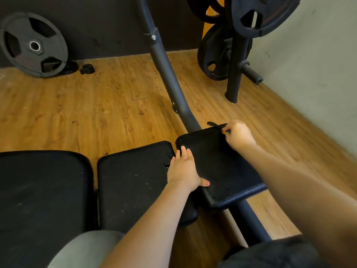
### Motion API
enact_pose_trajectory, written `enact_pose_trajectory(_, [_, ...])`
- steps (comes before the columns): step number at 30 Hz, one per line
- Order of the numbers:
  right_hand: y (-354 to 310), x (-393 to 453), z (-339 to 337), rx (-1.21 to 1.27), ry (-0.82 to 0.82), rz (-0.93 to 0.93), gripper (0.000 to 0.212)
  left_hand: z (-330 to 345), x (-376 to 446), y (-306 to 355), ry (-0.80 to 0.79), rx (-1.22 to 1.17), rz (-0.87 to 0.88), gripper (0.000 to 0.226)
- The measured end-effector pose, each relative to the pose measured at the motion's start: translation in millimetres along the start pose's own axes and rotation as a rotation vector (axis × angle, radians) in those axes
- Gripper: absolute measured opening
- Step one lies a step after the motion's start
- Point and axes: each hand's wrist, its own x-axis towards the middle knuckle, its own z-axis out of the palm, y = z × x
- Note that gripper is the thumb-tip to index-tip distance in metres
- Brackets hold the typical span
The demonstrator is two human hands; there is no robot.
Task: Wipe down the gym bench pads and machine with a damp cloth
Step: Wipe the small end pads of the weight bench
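Note:
A dark cloth (222,163) lies spread over the small black pad at the right end of the bench. My right hand (238,135) pinches the cloth's far right corner, fingers curled; a small yellow bit shows at the fingertips. My left hand (183,171) rests flat on the cloth's left edge with straight fingers and the thumb out to the side. To the left sit the middle pad (133,180), worn and flecked, and a larger pad (42,190). The machine's dark frame tube (168,74) rises from under the small pad toward the back wall.
A weight plate (32,45) leans on the dark back wall at the left, with a small black part beside it. A plate rack (235,55) holding several plates stands at the back right near the grey wall. Wooden floor (87,105) surrounds the bench. My knees show at the bottom.

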Motion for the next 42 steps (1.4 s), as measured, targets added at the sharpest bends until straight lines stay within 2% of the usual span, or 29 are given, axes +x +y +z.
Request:
enact_pose_trajectory(3, [0.5, 11.3, -15.0, -0.040, -0.098, 0.073, 0.024, -1.5, -0.5, 0.0, 0.004, -0.008, 0.000, 0.117])
enact_pose_trajectory(6, [-24.2, 10.0, -17.8, -0.014, -0.095, 0.118, 0.022, -1.8, -2.9, 1.8, 0.015, 0.007, -0.015, 0.117])
enact_pose_trajectory(8, [-47.0, -0.4, -9.3, 0.017, -0.067, 0.015, 0.019, -0.5, -5.3, 3.4, 0.035, 0.014, -0.048, 0.117])
enact_pose_trajectory(12, [-91.0, -28.7, 19.2, 0.077, -0.139, -0.365, 0.021, 3.6, -10.8, 5.9, 0.055, 0.034, -0.090, 0.111])
enact_pose_trajectory(14, [-90.9, -34.4, 29.2, 0.053, -0.147, -0.411, 0.023, 4.6, -12.9, 5.8, 0.051, 0.033, -0.087, 0.109])
enact_pose_trajectory(16, [-73.1, -33.0, 27.4, 0.036, -0.095, -0.353, 0.023, 4.6, -13.2, 5.4, 0.046, 0.046, -0.079, 0.107])
enact_pose_trajectory(20, [8.3, -17.5, 1.5, -0.029, 0.044, 0.020, 0.024, 5.2, -12.5, 4.9, 0.029, 0.062, -0.096, 0.106])
enact_pose_trajectory(22, [34.1, -10.2, -10.7, -0.009, -0.001, 0.134, 0.025, 3.8, -10.3, 5.1, 0.025, 0.061, -0.095, 0.107])
enact_pose_trajectory(25, [29.6, -8.8, -15.2, 0.056, -0.027, 0.184, 0.022, 3.4, -8.7, 5.8, 0.012, 0.055, -0.100, 0.108])
enact_pose_trajectory(27, [6.2, -13.0, -10.7, 0.161, 0.047, 0.152, 0.021, 3.2, -9.1, 6.3, 0.012, 0.060, -0.102, 0.108])
enact_pose_trajectory(29, [-31.4, -20.8, -0.3, 0.239, 0.085, -0.009, 0.020, 4.2, -8.3, 5.0, 0.024, 0.075, -0.098, 0.108])
enact_pose_trajectory(31, [-69.6, -29.1, 13.8, 0.286, 0.012, -0.185, 0.023, 5.5, -9.2, 3.6, 0.028, 0.082, -0.083, 0.105])
enact_pose_trajectory(34, [-98.2, -38.2, 34.5, 0.173, -0.134, -0.330, 0.028, 8.7, -13.5, 2.2, 0.043, 0.044, -0.067, 0.099])
enact_pose_trajectory(39, [-72.2, -43.5, 36.8, 0.137, -0.074, -0.275, 0.027, 8.5, -16.4, 4.3, 0.037, 0.090, -0.070, 0.099])
enact_pose_trajectory(42, [-20.8, -36.2, 16.1, 0.060, 0.004, -0.062, 0.027, 6.7, -15.6, 4.6, 0.019, 0.095, -0.073, 0.098])
